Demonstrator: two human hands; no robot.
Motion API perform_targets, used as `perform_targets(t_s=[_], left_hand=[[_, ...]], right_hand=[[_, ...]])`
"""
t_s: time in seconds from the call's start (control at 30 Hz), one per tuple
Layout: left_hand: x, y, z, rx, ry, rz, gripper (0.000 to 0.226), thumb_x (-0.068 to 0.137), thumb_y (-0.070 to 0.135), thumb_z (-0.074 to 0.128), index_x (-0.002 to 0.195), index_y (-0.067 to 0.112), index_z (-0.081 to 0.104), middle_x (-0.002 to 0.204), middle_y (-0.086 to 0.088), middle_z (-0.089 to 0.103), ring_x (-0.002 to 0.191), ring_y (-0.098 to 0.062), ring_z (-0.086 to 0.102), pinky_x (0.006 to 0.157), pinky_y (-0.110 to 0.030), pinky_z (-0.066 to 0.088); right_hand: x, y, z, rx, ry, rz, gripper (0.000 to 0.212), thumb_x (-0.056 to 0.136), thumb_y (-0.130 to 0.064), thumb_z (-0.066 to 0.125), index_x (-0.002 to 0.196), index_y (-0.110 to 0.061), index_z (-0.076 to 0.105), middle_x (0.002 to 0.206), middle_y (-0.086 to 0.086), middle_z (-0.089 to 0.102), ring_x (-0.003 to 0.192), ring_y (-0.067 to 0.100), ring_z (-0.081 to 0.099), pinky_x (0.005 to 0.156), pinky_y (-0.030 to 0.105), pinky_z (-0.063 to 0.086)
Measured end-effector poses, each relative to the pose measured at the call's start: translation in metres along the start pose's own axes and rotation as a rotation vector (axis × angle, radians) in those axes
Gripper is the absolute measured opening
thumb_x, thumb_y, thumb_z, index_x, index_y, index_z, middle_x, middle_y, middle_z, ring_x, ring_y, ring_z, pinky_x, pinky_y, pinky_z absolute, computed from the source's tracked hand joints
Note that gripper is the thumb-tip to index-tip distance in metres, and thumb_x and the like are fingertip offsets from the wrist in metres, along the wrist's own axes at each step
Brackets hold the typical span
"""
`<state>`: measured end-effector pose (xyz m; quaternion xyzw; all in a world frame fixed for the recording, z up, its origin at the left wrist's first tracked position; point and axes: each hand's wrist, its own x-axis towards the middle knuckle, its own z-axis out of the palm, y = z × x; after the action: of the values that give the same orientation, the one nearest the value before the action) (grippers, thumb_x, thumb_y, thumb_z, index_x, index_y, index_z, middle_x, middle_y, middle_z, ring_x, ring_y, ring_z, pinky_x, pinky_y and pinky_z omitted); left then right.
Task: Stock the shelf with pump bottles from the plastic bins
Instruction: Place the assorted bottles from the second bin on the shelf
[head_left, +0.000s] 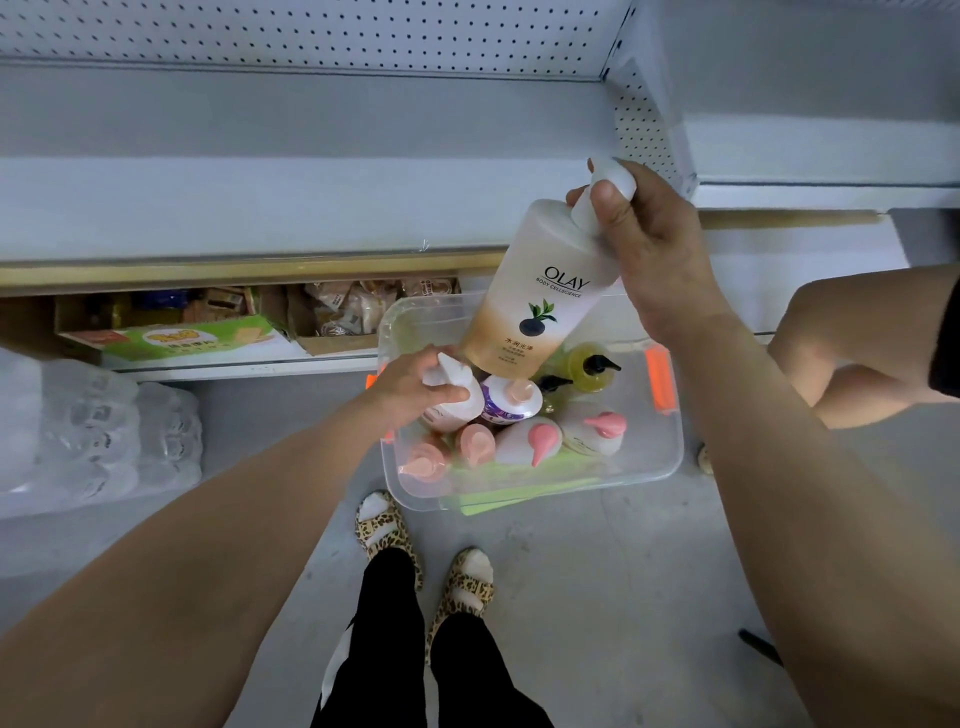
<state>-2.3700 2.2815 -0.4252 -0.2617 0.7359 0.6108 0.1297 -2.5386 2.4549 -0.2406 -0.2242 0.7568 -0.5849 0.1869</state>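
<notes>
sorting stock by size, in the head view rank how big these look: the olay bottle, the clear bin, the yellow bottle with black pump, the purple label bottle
1. clear bin
2. olay bottle, raised nearer the camera in the right hand, so it looks enlarged
3. purple label bottle and yellow bottle: alike, both partly hidden, so unranked

Bare forearms, no sleeves. Black trousers (410, 649), leopard-print slide sandals (382, 535) over white socks (375, 505) (both feet).
</notes>
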Motion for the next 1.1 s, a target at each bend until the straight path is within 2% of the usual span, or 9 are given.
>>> perform_targets(t_s=[0.17,0.27,0.33,0.43,0.67,0.77,0.9,1.03,1.1], left_hand=[[-0.015,0.033,-0.011,-0.149,0.024,0.04,0.034,0.081,0.018,0.08,0.112,0.023,0.069,0.114,0.005,0.072,0.113,-0.015,0.065,0.092,-0.035,0.054],[-0.031,0.059,-0.019,-0.202,0.062,0.099,0.029,0.081,0.019,0.08,0.107,0.023,0.07,0.113,0.003,0.072,0.114,-0.014,0.065,0.095,-0.041,0.054],[-0.044,0.081,-0.026,-0.192,0.118,0.129,0.032,0.079,0.026,0.081,0.109,0.021,0.07,0.114,0.0,0.072,0.111,-0.015,0.065,0.097,-0.045,0.053],[-0.075,0.122,-0.038,-0.258,0.198,0.199,0.034,0.07,0.036,0.083,0.101,0.027,0.072,0.107,-0.001,0.073,0.106,-0.021,0.067,0.096,-0.044,0.054],[-0.16,0.218,-0.08,-0.413,0.358,0.461,0.032,0.069,0.037,0.082,0.093,0.018,0.074,0.096,-0.004,0.075,0.088,-0.016,0.069,0.08,-0.032,0.053],[-0.194,0.251,-0.106,-0.414,0.478,0.535,0.058,0.06,0.049,0.082,0.08,-0.001,0.057,0.078,-0.006,0.057,0.072,-0.016,0.052,0.068,-0.033,0.041],[-0.23,0.277,-0.15,-0.438,0.605,0.611,0.044,0.06,0.05,0.082,0.059,0.019,0.051,0.062,0.006,0.05,0.057,-0.011,0.046,0.054,-0.019,0.038],[-0.253,0.289,-0.201,-0.446,0.706,0.68,0.028,0.072,0.039,0.084,0.062,0.023,0.063,0.062,0.011,0.058,0.055,-0.005,0.053,0.054,-0.017,0.043],[-0.262,0.294,-0.228,-0.446,0.723,0.706,0.038,0.07,0.042,0.084,0.074,0.011,0.063,0.069,0.003,0.06,0.061,-0.01,0.054,0.058,-0.023,0.044]], right_hand=[[-0.004,-0.028,-0.009,-0.06,0.027,-0.047,0.032,0.1,-0.031,0.057,0.126,-0.012,0.06,0.105,0.004,0.069,0.099,0.017,0.062,0.092,0.04,0.051],[-0.008,-0.053,-0.013,-0.075,0.025,-0.085,0.016,0.096,-0.035,0.06,0.108,-0.026,0.066,0.11,0.02,0.066,0.095,0.017,0.059,0.091,0.048,0.05],[-0.01,-0.074,-0.013,-0.071,0.017,-0.124,0.009,0.094,-0.035,0.062,0.101,-0.032,0.067,0.112,0.023,0.065,0.093,0.016,0.059,0.085,0.041,0.05],[-0.012,-0.108,-0.013,-0.078,-0.002,-0.163,0.012,0.094,-0.034,0.06,0.103,-0.031,0.067,0.107,0.01,0.07,0.089,0.011,0.061,0.075,0.022,0.05],[-0.011,-0.192,0.002,-0.011,-0.034,-0.314,0.022,0.097,-0.025,0.061,0.117,-0.018,0.065,0.105,0.001,0.074,0.097,0.011,0.066,0.091,0.033,0.051],[-0.009,-0.229,0.012,0.044,-0.047,-0.363,0.022,0.097,-0.025,0.061,0.118,-0.018,0.064,0.103,-0.001,0.076,0.101,0.011,0.069,0.091,0.03,0.053],[-0.004,-0.278,0.038,0.06,-0.073,-0.416,0.019,0.098,-0.026,0.061,0.114,-0.02,0.067,0.101,-0.005,0.076,0.093,0.007,0.069,0.08,0.023,0.053],[0.007,-0.324,0.075,0.07,-0.1,-0.471,0.013,0.096,-0.028,0.062,0.107,-0.028,0.068,0.101,-0.006,0.076,0.094,0.006,0.069,0.082,0.025,0.054],[0.015,-0.343,0.096,0.08,-0.099,-0.499,0.016,0.096,-0.027,0.062,0.11,-0.025,0.068,0.101,-0.005,0.076,0.093,0.006,0.069,0.083,0.026,0.054]])
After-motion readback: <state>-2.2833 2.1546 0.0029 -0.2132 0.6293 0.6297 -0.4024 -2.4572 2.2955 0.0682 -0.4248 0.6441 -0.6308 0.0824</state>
